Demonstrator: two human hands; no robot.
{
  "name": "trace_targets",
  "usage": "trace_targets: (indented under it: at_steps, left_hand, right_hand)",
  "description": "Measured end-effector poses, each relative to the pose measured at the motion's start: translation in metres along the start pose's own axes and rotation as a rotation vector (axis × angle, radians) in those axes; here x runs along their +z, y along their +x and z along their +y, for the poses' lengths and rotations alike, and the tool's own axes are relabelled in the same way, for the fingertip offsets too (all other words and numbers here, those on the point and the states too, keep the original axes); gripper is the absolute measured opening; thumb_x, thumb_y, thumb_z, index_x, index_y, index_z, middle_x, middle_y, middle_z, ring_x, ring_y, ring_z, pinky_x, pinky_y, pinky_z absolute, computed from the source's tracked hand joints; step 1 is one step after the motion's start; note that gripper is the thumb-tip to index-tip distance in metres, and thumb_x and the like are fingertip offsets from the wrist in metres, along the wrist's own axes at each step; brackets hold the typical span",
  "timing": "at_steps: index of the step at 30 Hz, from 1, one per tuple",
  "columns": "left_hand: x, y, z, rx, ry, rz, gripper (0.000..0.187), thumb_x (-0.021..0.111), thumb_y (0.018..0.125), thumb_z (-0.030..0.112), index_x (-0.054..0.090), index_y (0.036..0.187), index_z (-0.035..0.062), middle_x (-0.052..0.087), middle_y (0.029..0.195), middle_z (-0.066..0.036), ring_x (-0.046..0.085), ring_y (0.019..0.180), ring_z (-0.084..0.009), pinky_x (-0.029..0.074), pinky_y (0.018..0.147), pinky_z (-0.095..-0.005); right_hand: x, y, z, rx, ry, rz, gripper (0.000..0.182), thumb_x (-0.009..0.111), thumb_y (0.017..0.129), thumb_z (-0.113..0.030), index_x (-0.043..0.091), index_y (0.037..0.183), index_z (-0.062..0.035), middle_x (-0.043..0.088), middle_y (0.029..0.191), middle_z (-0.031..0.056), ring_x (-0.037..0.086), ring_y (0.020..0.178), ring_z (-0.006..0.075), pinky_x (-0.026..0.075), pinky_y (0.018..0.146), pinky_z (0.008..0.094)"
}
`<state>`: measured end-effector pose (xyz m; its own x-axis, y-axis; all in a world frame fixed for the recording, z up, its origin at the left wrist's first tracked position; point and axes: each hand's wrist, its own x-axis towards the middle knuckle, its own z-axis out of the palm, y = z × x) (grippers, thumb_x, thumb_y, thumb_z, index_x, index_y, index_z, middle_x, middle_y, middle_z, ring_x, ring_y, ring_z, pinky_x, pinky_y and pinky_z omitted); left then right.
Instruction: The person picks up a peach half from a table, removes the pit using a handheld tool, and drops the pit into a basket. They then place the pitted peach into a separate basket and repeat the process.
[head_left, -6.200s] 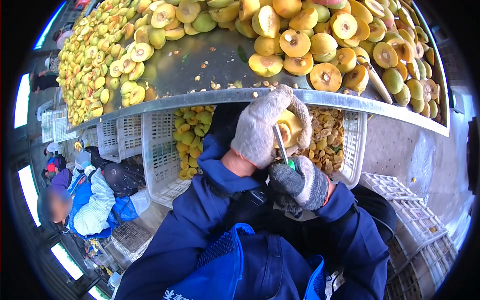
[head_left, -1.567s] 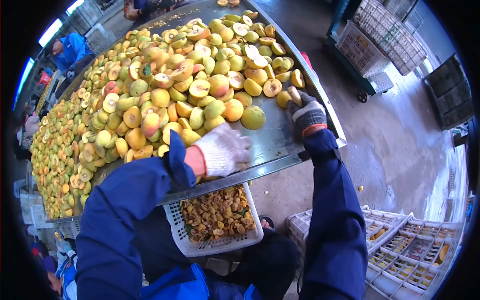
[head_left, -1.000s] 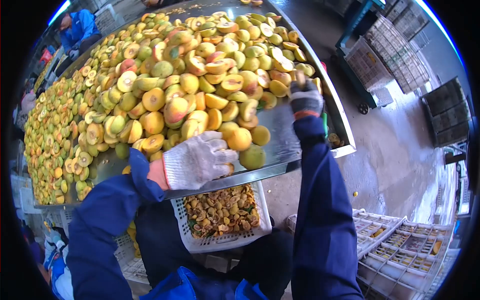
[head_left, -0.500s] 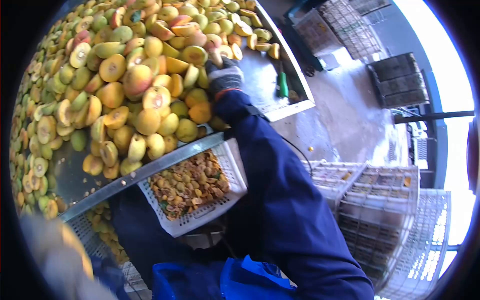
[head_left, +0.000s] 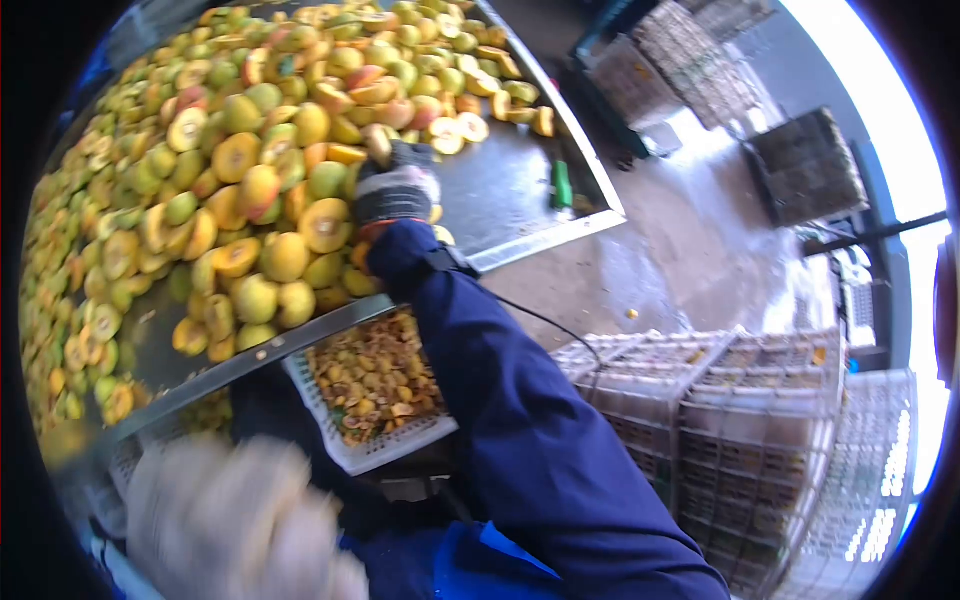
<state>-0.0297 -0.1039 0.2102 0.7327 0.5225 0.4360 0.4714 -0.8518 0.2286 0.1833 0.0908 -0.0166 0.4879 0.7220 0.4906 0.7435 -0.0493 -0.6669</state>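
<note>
My right hand (head_left: 398,185), in a grey and black glove, reaches over the metal table (head_left: 495,185) at the right side of a big heap of yellow-green peaches (head_left: 285,255). Its fingers are closed around a peach half (head_left: 379,146). Many peaches are cut in half, their pale pits showing. Low at the left, my left hand (head_left: 240,520) wears a pale glove and is smeared by motion. Its fingers and anything in them cannot be made out. Below the table edge, a white basket (head_left: 385,457) holds pits and scraps.
A green-handled tool (head_left: 562,186) lies near the table's right corner. Stacked white crates (head_left: 740,400) stand on the right. Further off on the floor are a dark crate (head_left: 808,168) and more stacked crates (head_left: 690,55). A black cable (head_left: 540,318) hangs beside my right sleeve.
My right hand has drawn left and slightly toward me along the heap, with the peach half at its fingers. My left hand has swung rightward, further into view. The whole view has shifted slightly.
</note>
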Motion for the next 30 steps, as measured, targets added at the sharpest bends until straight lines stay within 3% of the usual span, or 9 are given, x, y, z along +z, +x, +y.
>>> trace_targets:
  at_steps: [3, 8, 9, 11, 12, 13, 19, 28, 30]
  left_hand:
    - [0.072, 0.016, -0.031, -0.489, -0.6, 0.23, 0.029, 0.059, 0.078, 0.026, 0.067, 0.094, 0.0033, 0.068, 0.101, -0.013, 0.065, 0.098, -0.0283, 0.051, 0.091, -0.0407]
    - [0.16, -0.009, -0.091, -0.742, -2.075, 0.56, 0.058, 0.053, 0.069, 0.025, 0.057, 0.121, -0.0002, 0.066, 0.1, -0.02, 0.066, 0.082, -0.0303, 0.053, 0.062, -0.034]
    - [0.163, -0.012, -0.088, -0.767, -2.104, 0.533, 0.053, 0.052, 0.075, 0.027, 0.056, 0.121, 0.0003, 0.066, 0.098, -0.021, 0.067, 0.078, -0.0314, 0.053, 0.056, -0.0345]
    - [0.167, -0.012, -0.085, -0.807, -2.155, 0.497, 0.046, 0.049, 0.088, 0.033, 0.054, 0.121, 0.0013, 0.067, 0.095, -0.021, 0.068, 0.072, -0.0329, 0.052, 0.046, -0.0353]
    - [0.171, -0.012, -0.082, -0.848, -2.182, 0.48, 0.045, 0.046, 0.094, 0.037, 0.053, 0.121, 0.0018, 0.068, 0.093, -0.021, 0.069, 0.068, -0.0333, 0.051, 0.042, -0.0355]
    - [0.181, -0.012, -0.08, -0.903, -2.113, 0.483, 0.047, 0.041, 0.101, 0.043, 0.052, 0.123, 0.0027, 0.068, 0.092, -0.021, 0.068, 0.065, -0.0325, 0.051, 0.043, -0.035]
    - [0.207, -0.014, -0.059, -0.703, -1.793, 0.45, 0.059, 0.05, 0.078, 0.018, 0.045, 0.133, -0.0021, 0.062, 0.116, -0.022, 0.063, 0.108, -0.0307, 0.053, 0.096, -0.04]
    - [0.218, -0.029, -0.056, -0.685, -1.176, 0.354, 0.073, 0.049, 0.079, 0.007, 0.036, 0.15, -0.007, 0.05, 0.146, -0.019, 0.048, 0.136, -0.0269, 0.034, 0.116, -0.0361]
    - [0.233, -0.021, -0.057, -0.64, -1.239, 0.304, 0.075, 0.061, 0.087, 0.035, 0.039, 0.147, -0.0025, 0.053, 0.142, -0.021, 0.053, 0.129, -0.0332, 0.04, 0.113, -0.0439]
  right_hand:
    - [-0.037, -0.001, -0.006, -0.029, -0.044, -0.423, 0.03, 0.064, 0.086, -0.027, 0.069, 0.112, -0.0132, 0.068, 0.11, 0.0188, 0.065, 0.105, 0.0364, 0.051, 0.091, 0.0433]
    - [-0.107, -0.009, 0.022, -0.206, 0.13, -0.214, 0.031, 0.071, 0.093, -0.03, 0.069, 0.105, -0.0024, 0.073, 0.087, 0.0165, 0.07, 0.077, 0.0307, 0.053, 0.071, 0.0413]
    - [-0.136, -0.015, 0.009, 0.065, 0.301, -0.371, 0.029, 0.069, 0.095, -0.026, 0.068, 0.108, 0.0005, 0.071, 0.081, 0.0092, 0.065, 0.072, 0.0198, 0.052, 0.067, 0.0348]
    - [-0.175, -0.048, -0.011, 0.259, 0.432, -0.5, 0.023, 0.066, 0.092, -0.017, 0.068, 0.109, -0.0009, 0.069, 0.087, 0.0241, 0.07, 0.075, 0.0336, 0.053, 0.06, 0.0421]
    - [-0.181, -0.074, 0.012, 0.002, 0.275, -0.568, 0.027, 0.066, 0.096, -0.022, 0.068, 0.113, -0.0006, 0.069, 0.083, 0.0172, 0.066, 0.068, 0.0225, 0.05, 0.059, 0.0341]
    - [-0.2, -0.083, -0.031, 0.625, 0.698, -0.687, 0.027, 0.065, 0.097, -0.02, 0.067, 0.115, 0.0008, 0.067, 0.081, 0.0064, 0.06, 0.065, 0.0118, 0.047, 0.058, 0.0262]
    - [-0.182, -0.13, -0.029, 0.782, 0.894, -0.766, 0.032, 0.065, 0.097, -0.024, 0.062, 0.113, 0.0031, 0.06, 0.071, 0.0023, 0.056, 0.058, 0.0107, 0.044, 0.053, 0.0248]
    - [-0.143, -0.139, -0.003, 0.343, 0.743, -0.569, 0.028, 0.07, 0.091, -0.008, 0.063, 0.117, 0.0002, 0.071, 0.101, 0.0092, 0.068, 0.09, 0.017, 0.056, 0.079, 0.0319]
    - [-0.143, -0.136, -0.007, 0.31, 0.808, -0.461, 0.031, 0.073, 0.091, -0.015, 0.066, 0.117, -0.0009, 0.072, 0.101, 0.0111, 0.069, 0.089, 0.0185, 0.056, 0.08, 0.0351]
